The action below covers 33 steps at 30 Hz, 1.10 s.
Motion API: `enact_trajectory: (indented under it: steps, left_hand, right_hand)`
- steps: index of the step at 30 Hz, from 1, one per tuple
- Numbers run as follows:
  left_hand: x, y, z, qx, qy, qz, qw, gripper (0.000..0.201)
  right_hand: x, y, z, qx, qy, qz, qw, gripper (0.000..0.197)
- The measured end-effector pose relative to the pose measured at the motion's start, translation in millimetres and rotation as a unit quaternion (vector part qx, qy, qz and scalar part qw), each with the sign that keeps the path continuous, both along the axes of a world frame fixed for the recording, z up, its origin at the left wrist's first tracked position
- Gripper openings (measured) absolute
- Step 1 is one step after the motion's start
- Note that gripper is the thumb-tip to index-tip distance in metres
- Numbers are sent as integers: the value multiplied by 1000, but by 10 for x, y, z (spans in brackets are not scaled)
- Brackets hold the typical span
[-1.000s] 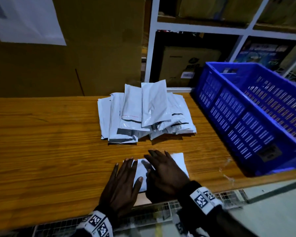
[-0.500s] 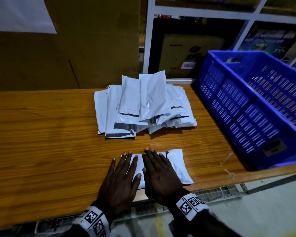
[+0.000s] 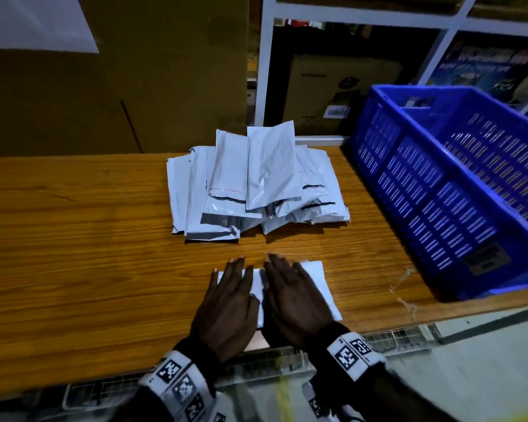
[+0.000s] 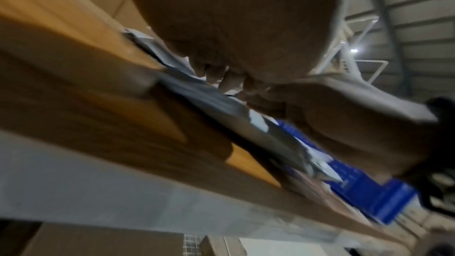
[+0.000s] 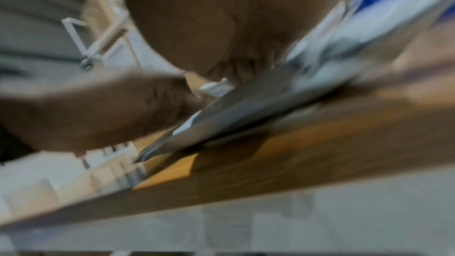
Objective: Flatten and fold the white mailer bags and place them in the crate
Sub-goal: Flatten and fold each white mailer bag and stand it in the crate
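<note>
Shelving point(image 3: 363, 19) is standing behind a wooden table point(image 3: 73, 254). One white mailer bag point(image 3: 317, 287) is lying flat near the table's front edge. Left hand point(image 3: 226, 306) and right hand point(image 3: 293, 300) are pressing it with straight fingers. One pile of bags point(image 3: 256, 184) and one blue crate point(image 3: 451, 190) are sitting farther back.

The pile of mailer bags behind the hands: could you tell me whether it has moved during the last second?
No. The pile keeps its spot at the back of the table, just left of the blue crate, as before.
</note>
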State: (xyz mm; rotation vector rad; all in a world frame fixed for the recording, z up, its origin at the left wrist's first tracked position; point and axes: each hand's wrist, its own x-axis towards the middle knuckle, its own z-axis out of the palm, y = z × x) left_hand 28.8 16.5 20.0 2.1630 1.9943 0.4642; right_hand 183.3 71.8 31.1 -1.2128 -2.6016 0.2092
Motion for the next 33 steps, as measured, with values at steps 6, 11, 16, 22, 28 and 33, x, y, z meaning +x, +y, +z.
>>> enact_trajectory:
  steps: [6,11,16,22,28,33]
  left_hand:
    - [346,31,-80,-25,-4,10,1000,58]
    - [358,-14,-115,-33,12,38,999,59]
    - [369,6,-78,-51,44,30,997,58]
    - [422,64,106,-108,62,36,992,86]
    - [664,150,123,-73,88,57,992,56]
    - [766,156,52,-64,85,60,993,56]
  right_hand:
    - [271,-13,-66,-10,-43,0,999,66]
    - [317,-40,-101,-36,-8,13,999,59]
    - [337,37,-137,-84,1,35,996,74]
    - [350,102,16,-143,8,31,989,72]
    - [471,318,72,-132,-42,0,990,94]
    - [572,314,-97,-104,-31,15,994,103]
